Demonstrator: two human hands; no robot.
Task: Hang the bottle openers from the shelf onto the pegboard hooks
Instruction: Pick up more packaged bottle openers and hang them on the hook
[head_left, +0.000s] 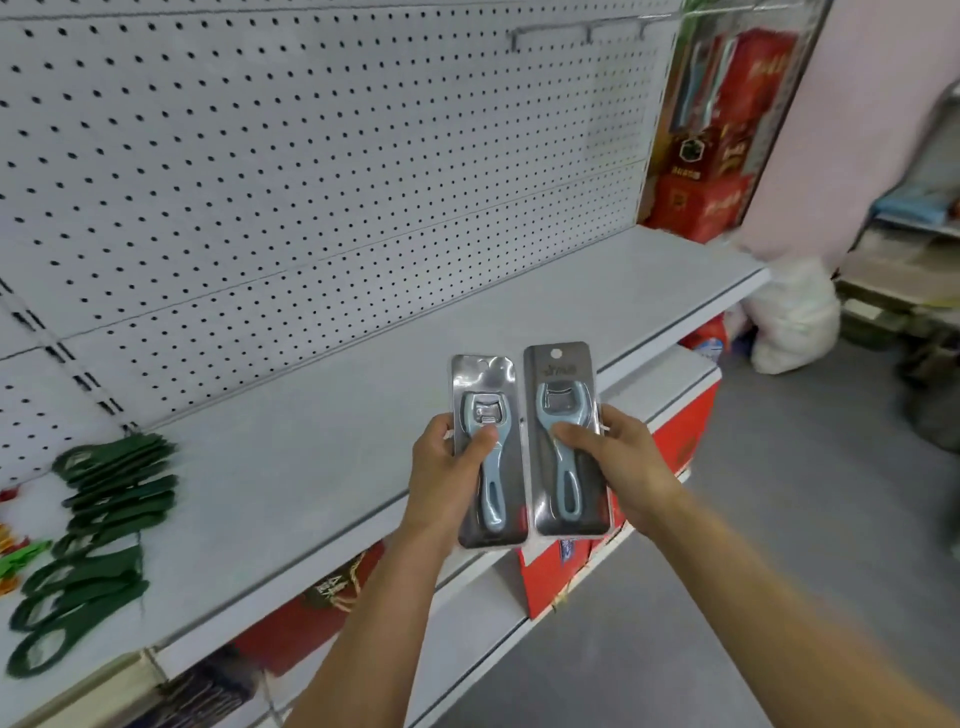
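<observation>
Pale-blue bottle openers, each sealed in a grey blister card, are held side by side in front of the shelf edge. Head view: the left hand (447, 467) grips the left bottle opener pack (488, 452), thumb pressed across the front of the card just below the opener's head, the other fingers curled behind it. The right hand (613, 457) grips the right bottle opener pack (566, 441) in the same way, thumb on the front near the opener's neck, fingers wrapped behind the card's right edge. Both packs stand roughly upright, their long edges touching or nearly so; the right one sits slightly higher. Each card has a hang hole at its top.

Behind the packs runs the white shelf (363, 415), and above it the white pegboard (311, 156). Near the board's upper right, thin pegboard hooks (587, 31) project, though blur makes their number uncertain. At the shelf's left end lies a row of dark green openers (104, 519). Red boxes (717, 156) stand beyond the right end of the board.
</observation>
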